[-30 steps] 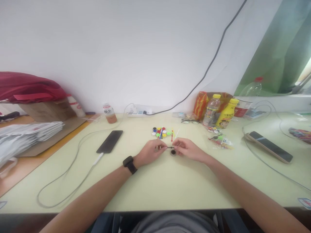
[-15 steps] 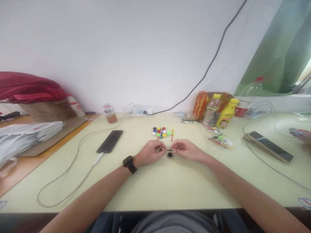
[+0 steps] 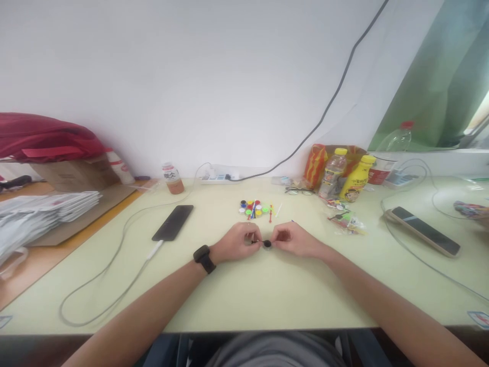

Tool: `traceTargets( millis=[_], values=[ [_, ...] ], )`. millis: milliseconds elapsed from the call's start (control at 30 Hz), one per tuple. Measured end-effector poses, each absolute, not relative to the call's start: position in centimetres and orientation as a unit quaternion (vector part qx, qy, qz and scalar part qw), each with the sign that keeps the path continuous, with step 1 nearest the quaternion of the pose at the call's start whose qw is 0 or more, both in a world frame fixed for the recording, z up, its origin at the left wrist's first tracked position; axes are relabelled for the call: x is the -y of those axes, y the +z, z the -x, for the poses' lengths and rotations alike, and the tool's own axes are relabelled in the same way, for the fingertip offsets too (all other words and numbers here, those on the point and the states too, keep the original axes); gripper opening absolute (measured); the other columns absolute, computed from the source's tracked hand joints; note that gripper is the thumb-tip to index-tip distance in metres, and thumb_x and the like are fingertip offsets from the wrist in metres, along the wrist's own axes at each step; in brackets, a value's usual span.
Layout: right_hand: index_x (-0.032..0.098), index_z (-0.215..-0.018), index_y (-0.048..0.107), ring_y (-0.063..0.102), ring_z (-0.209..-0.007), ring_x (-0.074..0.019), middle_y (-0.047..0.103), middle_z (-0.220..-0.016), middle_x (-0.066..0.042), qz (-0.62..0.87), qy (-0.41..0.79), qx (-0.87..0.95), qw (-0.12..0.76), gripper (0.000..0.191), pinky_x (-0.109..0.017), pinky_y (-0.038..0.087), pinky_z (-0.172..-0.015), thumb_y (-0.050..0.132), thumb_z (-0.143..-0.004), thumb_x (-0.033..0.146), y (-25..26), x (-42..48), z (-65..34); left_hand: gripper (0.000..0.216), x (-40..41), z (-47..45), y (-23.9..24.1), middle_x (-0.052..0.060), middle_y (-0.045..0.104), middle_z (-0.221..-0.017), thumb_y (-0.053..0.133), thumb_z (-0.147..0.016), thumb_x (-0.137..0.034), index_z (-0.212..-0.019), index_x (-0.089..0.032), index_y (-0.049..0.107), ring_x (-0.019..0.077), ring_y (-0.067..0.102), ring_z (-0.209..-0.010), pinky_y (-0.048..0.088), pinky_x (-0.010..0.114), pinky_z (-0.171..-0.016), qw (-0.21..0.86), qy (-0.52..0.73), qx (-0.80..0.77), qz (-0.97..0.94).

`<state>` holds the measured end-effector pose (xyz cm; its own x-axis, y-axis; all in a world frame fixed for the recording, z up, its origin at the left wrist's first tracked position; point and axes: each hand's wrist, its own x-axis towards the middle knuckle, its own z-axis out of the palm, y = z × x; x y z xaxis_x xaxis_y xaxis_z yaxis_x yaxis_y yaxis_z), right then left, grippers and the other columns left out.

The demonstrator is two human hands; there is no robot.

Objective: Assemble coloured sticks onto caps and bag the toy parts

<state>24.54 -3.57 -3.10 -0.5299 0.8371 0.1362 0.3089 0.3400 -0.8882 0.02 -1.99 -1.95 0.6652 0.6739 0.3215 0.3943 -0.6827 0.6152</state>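
Thumb and fingers of my left hand (image 3: 240,241) are pinched on a thin black stick (image 3: 256,241), its tip close to a small round pot (image 3: 267,244) with a dark top. My right hand (image 3: 293,239) is closed too, its fingertips against the pot's right side. A tiny dark blue bit (image 3: 293,220) shows above the right knuckles; I cannot tell what it belongs to. Just beyond the hands lie several small coloured pots (image 3: 258,208) with thin coloured sticks across them. A red stick (image 3: 271,214) and a white stick (image 3: 278,209) lie to their right.
A charging phone (image 3: 173,223) lies at left, another phone (image 3: 424,230) at right. Drink bottles (image 3: 333,173), glasses (image 3: 300,190) and a bag of small coloured parts (image 3: 346,219) stand or lie towards the back right. A pink drink bottle (image 3: 173,179) is back left.
Both hands have lowered slightly towards the round pot. The right fingertips have left the black stick's end and come down beside the pot; the stick stays in the left hand.
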Motion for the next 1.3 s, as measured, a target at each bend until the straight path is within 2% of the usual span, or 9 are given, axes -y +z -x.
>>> traceTargets(
  millis=[167, 300, 633, 800, 1033, 1100, 1167, 1233, 1300],
  values=[
    [0.019, -0.079, 0.071, 0.061, -0.071, -0.0164, 0.071, -0.08, -0.002, 0.385, 0.347, 0.794, 0.319, 0.01, -0.028, 0.048, -0.065, 0.062, -0.082, 0.015, -3.4, 3.4, -24.4, 0.024, 2.2, -0.2, -2.0, 0.006, 0.072, -0.097, 0.063, -0.089, -0.023, -0.107, -0.026, 0.078, 0.0191, 0.065, -0.086, 0.052, 0.03, -0.079, 0.245, 0.268, -0.27, -0.892],
    [0.02, -0.076, 0.068, 0.06, -0.07, -0.0158, 0.069, -0.079, -0.002, 0.383, 0.301, 0.812, 0.322, 0.016, -0.026, 0.045, -0.062, 0.057, -0.078, 0.009, -3.7, 3.3, -24.3, 0.02, 2.2, -0.3, -2.0, 0.007, 0.073, -0.1, 0.063, -0.091, -0.022, -0.103, -0.025, 0.078, 0.022, 0.067, -0.096, 0.052, 0.033, -0.089, 0.217, 0.265, -0.257, -0.904],
    [0.02, -0.078, 0.064, 0.06, -0.071, -0.0155, 0.067, -0.079, -0.001, 0.377, 0.311, 0.819, 0.301, 0.016, -0.027, 0.046, -0.065, 0.054, -0.081, 0.008, -3.7, 3.5, -24.3, 0.015, 2.5, -0.7, -2.6, 0.005, 0.07, -0.107, 0.069, -0.082, -0.02, -0.097, -0.024, 0.069, 0.0243, 0.065, -0.1, 0.05, 0.036, -0.093, 0.177, 0.259, -0.268, -0.911],
    [0.021, -0.093, 0.067, 0.062, -0.076, -0.0174, 0.069, -0.086, -0.002, 0.398, 0.324, 0.805, 0.298, 0.008, -0.029, 0.049, -0.069, 0.061, -0.088, 0.021, -3.0, 3.6, -24.5, 0.027, 2.8, -0.4, -2.2, 0.007, 0.068, -0.115, 0.07, -0.086, -0.026, -0.113, -0.025, 0.068, 0.0257, 0.062, -0.11, 0.048, 0.039, -0.101, 0.205, 0.277, -0.272, -0.898],
    [0.02, -0.126, 0.066, 0.055, -0.072, -0.0188, 0.066, -0.088, -0.005, 0.528, 0.184, 0.766, 0.317, 0.041, -0.033, 0.043, -0.07, 0.053, -0.098, 0.047, -1.8, 4.2, -24.6, 0.025, 1.6, -0.1, -2.7, 0.004, 0.068, -0.119, 0.064, -0.095, -0.036, -0.119, -0.027, 0.067, 0.0219, 0.062, -0.104, 0.05, 0.036, -0.09, 0.225, 0.336, -0.358, -0.842],
    [0.018, -0.118, 0.072, 0.05, -0.065, -0.0185, 0.058, -0.071, -0.002, 0.561, 0.223, 0.738, 0.3, 0.048, -0.032, 0.039, -0.064, 0.048, -0.099, 0.055, -1.1, 4.7, -24.5, 0.024, 1.4, -0.1, -3.0, 0.004, 0.069, -0.118, 0.064, -0.096, -0.037, -0.117, -0.027, 0.068, 0.0214, 0.062, -0.103, 0.05, 0.035, -0.089, 0.221, 0.341, -0.359, -0.84],
    [0.017, -0.091, 0.078, 0.04, -0.055, -0.016, 0.042, -0.055, 0.001, 0.533, 0.357, 0.728, 0.241, 0.061, -0.031, 0.034, -0.058, 0.041, -0.099, 0.065, -0.2, 5.2, -24.6, 0.022, 1.3, -0.1, -3.1, 0.004, 0.069, -0.115, 0.063, -0.097, -0.037, -0.115, -0.027, 0.069, 0.0214, 0.062, -0.104, 0.05, 0.035, -0.09, 0.213, 0.35, -0.353, -0.841],
    [0.016, -0.067, 0.075, 0.029, -0.05, -0.0133, 0.026, -0.049, 0.004, 0.455, 0.501, 0.713, 0.184, 0.075, -0.03, 0.029, -0.055, 0.034, -0.099, 0.071, 0.7, 5.5, -24.7, 0.022, 1.2, -0.1, -3.1, 0.005, 0.069, -0.111, 0.062, -0.098, -0.037, -0.116, -0.027, 0.069, 0.0214, 0.062, -0.104, 0.05, 0.036, -0.09, 0.207, 0.358, -0.352, -0.84],
    [0.016, -0.064, 0.073, 0.023, -0.05, -0.012, 0.022, -0.051, 0.005, 0.417, 0.556, 0.692, 0.195, 0.078, -0.03, 0.026, -0.054, 0.032, -0.099, 0.072, 1.1, 5.4, -24.9, 0.023, 1.1, -0.1, -3.1, 0.005, 0.069, -0.109, 0.06, -0.099, -0.038, -0.116, -0.026, 0.069, 0.0215, 0.063, -0.103, 0.05, 0.036, -0.088, 0.202, 0.361, -0.36, -0.836]
  ],
)
